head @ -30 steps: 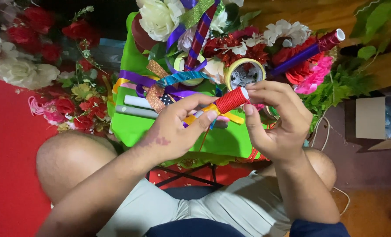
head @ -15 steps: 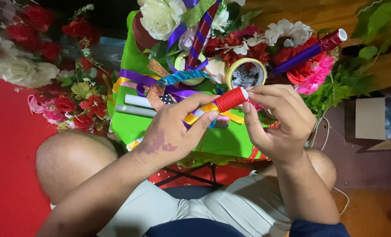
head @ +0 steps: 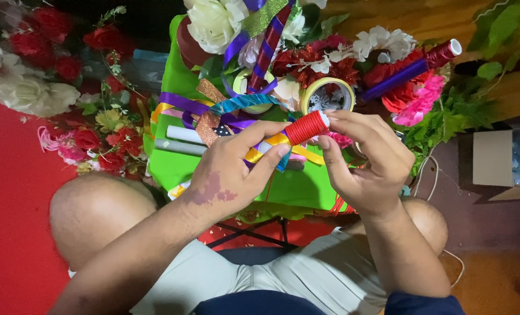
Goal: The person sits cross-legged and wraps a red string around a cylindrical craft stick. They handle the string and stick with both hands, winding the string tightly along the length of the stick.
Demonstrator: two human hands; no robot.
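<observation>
Fingers of your left hand and right hand pinch a red-wrapped stick between them, held above the green table. Yellow ribbon trails under it. Tape roll and flowers lie beyond. Since half a second ago, your grip has barely shifted.

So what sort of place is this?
Probably a home craft corner for flower decorations: fake flowers surround a small green table strewn with ribbons and tape rolls, while both hands work a red spool.
</observation>
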